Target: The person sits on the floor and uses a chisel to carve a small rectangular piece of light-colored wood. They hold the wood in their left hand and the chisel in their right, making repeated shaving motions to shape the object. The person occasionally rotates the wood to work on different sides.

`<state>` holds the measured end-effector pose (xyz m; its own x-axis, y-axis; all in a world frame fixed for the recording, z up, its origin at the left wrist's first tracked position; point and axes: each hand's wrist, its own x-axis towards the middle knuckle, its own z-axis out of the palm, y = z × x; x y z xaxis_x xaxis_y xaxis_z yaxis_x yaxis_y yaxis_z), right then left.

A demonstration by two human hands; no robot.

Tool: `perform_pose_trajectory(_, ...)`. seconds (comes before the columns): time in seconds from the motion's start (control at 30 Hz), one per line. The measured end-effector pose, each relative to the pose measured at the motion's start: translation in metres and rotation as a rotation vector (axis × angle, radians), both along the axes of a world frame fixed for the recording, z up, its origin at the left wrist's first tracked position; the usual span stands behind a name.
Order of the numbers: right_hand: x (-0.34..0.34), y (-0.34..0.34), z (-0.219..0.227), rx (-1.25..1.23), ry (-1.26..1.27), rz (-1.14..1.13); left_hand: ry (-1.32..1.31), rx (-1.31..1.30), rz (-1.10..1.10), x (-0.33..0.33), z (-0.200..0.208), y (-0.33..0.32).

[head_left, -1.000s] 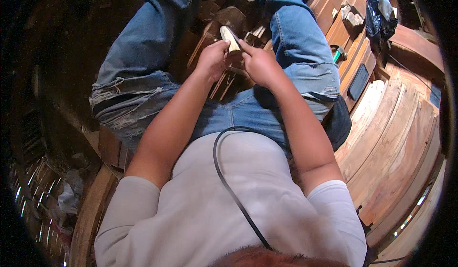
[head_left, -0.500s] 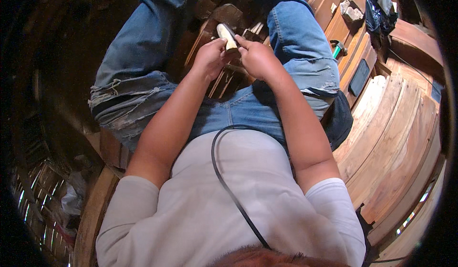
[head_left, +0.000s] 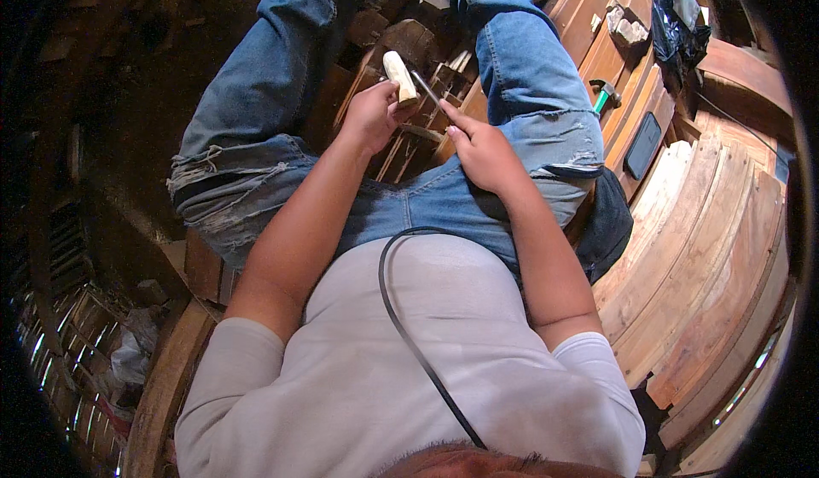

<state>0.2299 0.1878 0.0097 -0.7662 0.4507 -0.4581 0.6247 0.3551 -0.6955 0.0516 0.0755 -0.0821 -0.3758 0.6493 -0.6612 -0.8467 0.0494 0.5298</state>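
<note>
Left hand (head_left: 372, 119) pinched a pale block (head_left: 399, 77), upper centre.
Right hand (head_left: 486, 154) clamped fingers round a slim, seemingly metal tool (head_left: 426, 89).

- Left hand (head_left: 368, 119) — several fingers are hidden behind its own back and the pale wooden piece (head_left: 399, 75).
- Right hand (head_left: 488, 155) — it covers the grip of the slim metal tool (head_left: 427, 88), whose kind cannot be told.
- The black cable (head_left: 408, 324) disappears at the hair (head_left: 461, 458), itself cut by the bottom edge.
- Clutter at far left is too dark to identify.
</note>
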Motion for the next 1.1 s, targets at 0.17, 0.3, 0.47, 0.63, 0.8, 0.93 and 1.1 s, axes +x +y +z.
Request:
perform_pose_trajectory(0.17,-0.016,0.004,0.001,-0.053,-0.052,0.005,-0.067,0.001,0.047,0.000,0.007,0.002)
perform_pose_trajectory(0.3,-0.014,0.002,-0.004,-0.039,0.006,-0.001,-0.013,-0.026,0.016,0.002,0.013,0.003)
perform_pose_trajectory(0.47,-0.025,0.001,-0.004,-0.030,-0.019,0.010,-0.004,-0.033,0.009,0.002,0.015,0.005)
perform_pose_trajectory(0.63,-0.055,0.003,-0.025,0.089,-0.070,0.036,-0.012,0.000,-0.037,0.000,0.002,0.003)
perform_pose_trajectory(0.8,-0.047,0.020,-0.035,0.034,-0.005,0.073,-0.035,-0.005,-0.013,0.002,0.007,0.003)
perform_pose_trajectory(0.93,-0.034,0.011,-0.004,-0.080,-0.038,-0.048,-0.090,0.044,0.023,0.000,-0.003,0.002)
perform_pose_trajectory(1.1,-0.018,0.004,-0.005,-0.079,-0.026,-0.044,-0.083,0.007,0.032,0.001,-0.002,0.003)
